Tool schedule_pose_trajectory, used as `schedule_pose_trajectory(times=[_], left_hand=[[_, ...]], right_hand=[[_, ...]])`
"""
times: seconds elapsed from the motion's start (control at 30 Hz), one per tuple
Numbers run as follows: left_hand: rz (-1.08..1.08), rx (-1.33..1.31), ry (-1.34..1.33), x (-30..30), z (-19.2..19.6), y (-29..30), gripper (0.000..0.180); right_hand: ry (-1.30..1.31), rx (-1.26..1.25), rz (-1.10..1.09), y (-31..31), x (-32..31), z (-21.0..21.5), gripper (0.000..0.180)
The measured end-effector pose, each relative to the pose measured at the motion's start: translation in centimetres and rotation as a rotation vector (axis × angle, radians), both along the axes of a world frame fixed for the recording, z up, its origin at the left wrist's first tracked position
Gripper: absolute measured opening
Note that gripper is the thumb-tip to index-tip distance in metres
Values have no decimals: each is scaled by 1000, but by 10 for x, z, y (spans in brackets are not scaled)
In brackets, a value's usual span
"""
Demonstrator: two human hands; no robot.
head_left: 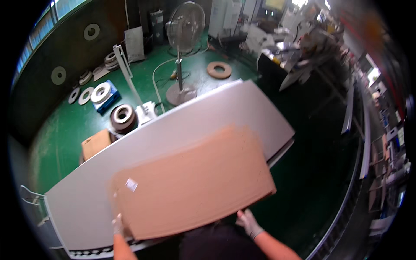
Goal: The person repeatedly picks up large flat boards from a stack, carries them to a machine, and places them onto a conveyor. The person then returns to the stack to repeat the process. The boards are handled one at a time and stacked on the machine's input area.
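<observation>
A large flat brown cardboard sheet (195,182) spreads in front of me, with a small white label (131,184) near its left end. My left hand (118,225), in a pale glove, grips its lower left edge. At the near edge, toward the right, my gloved right hand (248,222) holds the same sheet, fingers partly hidden beneath it. The sheet lies over, or just above, a long light grey panel (82,203); I cannot tell if they touch. Blur softens the cardboard's far and left edges.
A standing fan (185,30) is beyond the panel, with a hose and cable on the green floor. Several rings and coils, including a dark coil (123,116), sit far left. A cardboard box (96,144) adjoins the panel. Cluttered machinery (303,47) stands far right, a rail (346,203) near right.
</observation>
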State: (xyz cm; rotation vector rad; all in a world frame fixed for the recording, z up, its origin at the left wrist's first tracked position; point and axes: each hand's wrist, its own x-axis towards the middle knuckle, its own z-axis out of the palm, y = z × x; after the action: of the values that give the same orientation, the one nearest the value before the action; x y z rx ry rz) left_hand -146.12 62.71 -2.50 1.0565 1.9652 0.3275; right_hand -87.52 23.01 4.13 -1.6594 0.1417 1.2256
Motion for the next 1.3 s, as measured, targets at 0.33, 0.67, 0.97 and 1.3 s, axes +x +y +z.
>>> schedule_pose_trajectory(times=[0.33, 0.67, 0.97, 1.3], left_hand=[[159, -341, -431, 17, 4, 26, 88], [104, -274, -590, 103, 6, -10, 78], [223, -166, -833, 141, 15, -30, 69], [163, -154, -691, 245, 14, -74, 69]], right_hand=[[74, -9, -309, 59, 37, -24, 61], [-184, -295, -187, 84, 137, -24, 74], [-108, -442, -449, 122, 100, -14, 110], [-76, -302, -232, 113, 256, -46, 105]])
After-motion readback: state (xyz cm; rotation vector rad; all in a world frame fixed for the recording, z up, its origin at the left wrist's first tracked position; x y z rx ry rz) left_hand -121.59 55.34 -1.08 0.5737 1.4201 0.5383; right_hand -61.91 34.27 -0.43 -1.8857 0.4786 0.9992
